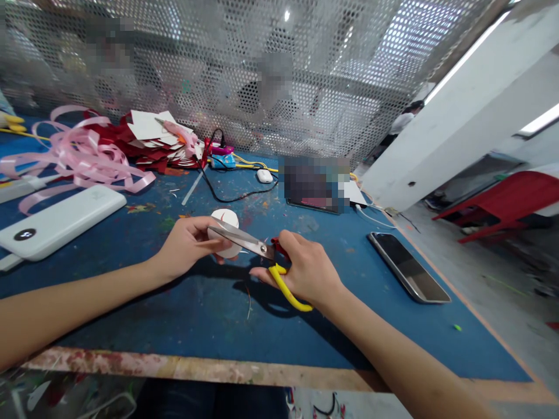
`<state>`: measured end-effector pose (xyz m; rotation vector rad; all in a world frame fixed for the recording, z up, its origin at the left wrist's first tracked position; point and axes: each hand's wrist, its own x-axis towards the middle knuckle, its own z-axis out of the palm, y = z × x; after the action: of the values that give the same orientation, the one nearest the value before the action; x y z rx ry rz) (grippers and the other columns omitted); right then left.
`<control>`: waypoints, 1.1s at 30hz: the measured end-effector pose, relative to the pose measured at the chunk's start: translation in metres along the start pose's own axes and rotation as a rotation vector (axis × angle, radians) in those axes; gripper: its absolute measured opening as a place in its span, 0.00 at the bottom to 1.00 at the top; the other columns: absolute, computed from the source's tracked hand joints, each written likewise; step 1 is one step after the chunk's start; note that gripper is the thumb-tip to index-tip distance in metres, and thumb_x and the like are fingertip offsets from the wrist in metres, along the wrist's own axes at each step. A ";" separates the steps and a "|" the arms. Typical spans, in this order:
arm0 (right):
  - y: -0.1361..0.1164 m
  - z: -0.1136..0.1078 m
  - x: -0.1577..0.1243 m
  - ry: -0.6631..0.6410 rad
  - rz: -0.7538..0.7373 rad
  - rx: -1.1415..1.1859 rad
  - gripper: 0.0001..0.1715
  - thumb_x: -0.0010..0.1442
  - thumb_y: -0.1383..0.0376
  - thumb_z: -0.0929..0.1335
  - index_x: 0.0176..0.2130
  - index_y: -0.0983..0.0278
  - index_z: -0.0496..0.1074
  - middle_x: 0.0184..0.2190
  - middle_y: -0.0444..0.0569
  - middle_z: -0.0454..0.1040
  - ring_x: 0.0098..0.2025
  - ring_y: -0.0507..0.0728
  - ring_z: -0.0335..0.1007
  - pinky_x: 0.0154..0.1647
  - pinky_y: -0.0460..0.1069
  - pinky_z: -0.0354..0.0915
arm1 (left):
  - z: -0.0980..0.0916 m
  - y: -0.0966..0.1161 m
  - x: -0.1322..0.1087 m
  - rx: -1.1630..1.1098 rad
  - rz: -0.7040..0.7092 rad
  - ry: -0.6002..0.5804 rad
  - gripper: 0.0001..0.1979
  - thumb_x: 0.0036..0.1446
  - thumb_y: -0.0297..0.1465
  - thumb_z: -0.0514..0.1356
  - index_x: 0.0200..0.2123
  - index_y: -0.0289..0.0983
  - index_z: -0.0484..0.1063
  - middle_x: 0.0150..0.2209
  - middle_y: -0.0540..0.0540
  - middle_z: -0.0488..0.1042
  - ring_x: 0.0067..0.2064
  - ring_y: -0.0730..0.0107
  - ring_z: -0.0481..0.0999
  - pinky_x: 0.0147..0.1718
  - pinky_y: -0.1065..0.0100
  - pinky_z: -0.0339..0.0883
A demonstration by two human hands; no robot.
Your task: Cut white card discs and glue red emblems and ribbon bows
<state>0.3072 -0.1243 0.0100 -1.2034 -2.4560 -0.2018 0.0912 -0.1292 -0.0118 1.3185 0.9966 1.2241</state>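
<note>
Scissors: yellow and red handles, metal blades, held above the middle of the counter with the blades lying across a white round piece.
White round piece: in the left hand, above the counter, with thin red marks on its upper part.
Left grip: the left hand pinches the white round piece between thumb and fingers.
Right grip: the right hand is closed around the scissors' handles; how far the blades are parted, I cannot tell.
Display: lit marks on the dark oval of the white power bank, too small to read.
Blue packet: pale markings, illegible, beside a black cable.
Screen: the dark phone lies face up near the right edge, showing only reflections.
Counter surface: blue, speckled with paint stains, with a worn wooden front edge.
Back left: looped pink ribbon beside a pile of white and dark red pieces.
Back middle: a small white case near the cable.
Room: a perforated metal panel behind, a white pillar, a red chair on grey floor, and a distant person.
</note>
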 end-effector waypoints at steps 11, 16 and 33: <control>0.010 -0.001 0.003 0.001 -0.010 -0.116 0.28 0.52 0.41 0.58 0.27 0.63 0.61 0.20 0.45 0.64 0.20 0.52 0.57 0.22 0.45 0.46 | -0.001 0.000 0.003 0.024 -0.003 0.000 0.09 0.40 0.30 0.66 0.27 0.32 0.74 0.21 0.50 0.75 0.21 0.76 0.71 0.15 0.78 0.63; 0.014 -0.001 0.004 -0.018 0.004 -0.153 0.28 0.53 0.41 0.57 0.27 0.63 0.61 0.19 0.46 0.64 0.19 0.52 0.57 0.22 0.45 0.45 | -0.005 -0.002 0.004 0.108 0.053 -0.007 0.08 0.42 0.30 0.65 0.26 0.32 0.74 0.20 0.51 0.73 0.17 0.81 0.65 0.15 0.78 0.61; 0.013 -0.003 0.004 -0.038 0.000 -0.187 0.31 0.54 0.40 0.55 0.27 0.64 0.62 0.19 0.47 0.66 0.19 0.52 0.58 0.22 0.46 0.43 | -0.013 0.000 0.008 0.310 0.106 0.008 0.08 0.44 0.32 0.64 0.26 0.32 0.74 0.16 0.52 0.68 0.17 0.80 0.62 0.15 0.77 0.55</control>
<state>0.3155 -0.1139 0.0136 -1.2936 -2.5155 -0.4211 0.0792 -0.1197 -0.0119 1.6255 1.1689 1.1872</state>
